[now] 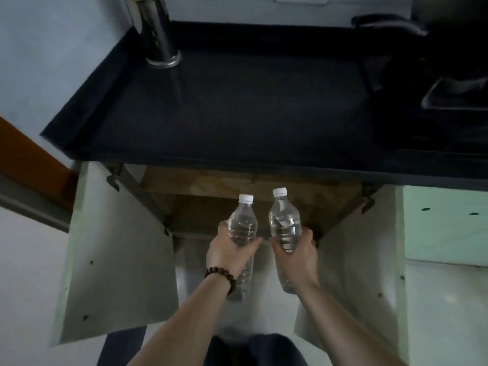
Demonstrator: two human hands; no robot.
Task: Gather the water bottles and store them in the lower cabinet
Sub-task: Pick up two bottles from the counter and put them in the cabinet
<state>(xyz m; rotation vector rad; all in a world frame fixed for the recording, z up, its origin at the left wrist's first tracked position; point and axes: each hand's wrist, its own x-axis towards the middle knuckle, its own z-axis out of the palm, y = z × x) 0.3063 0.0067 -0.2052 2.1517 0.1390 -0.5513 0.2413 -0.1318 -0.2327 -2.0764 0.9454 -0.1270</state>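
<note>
Clear bottles (pixel 242 228) partly behind each hand (pixel 229 253), cabinet interior (pixel 237 191) dim

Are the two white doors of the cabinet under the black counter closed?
No, both white cabinet doors, the left door and the right door, are swung wide open, and the brown wooden cabinet interior shows between them.

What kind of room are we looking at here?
Most likely a small home kitchen. A dark countertop carries a steel utensil holder and a pan on a stove, and below it a cabinet stands open with both doors swung out.
</note>
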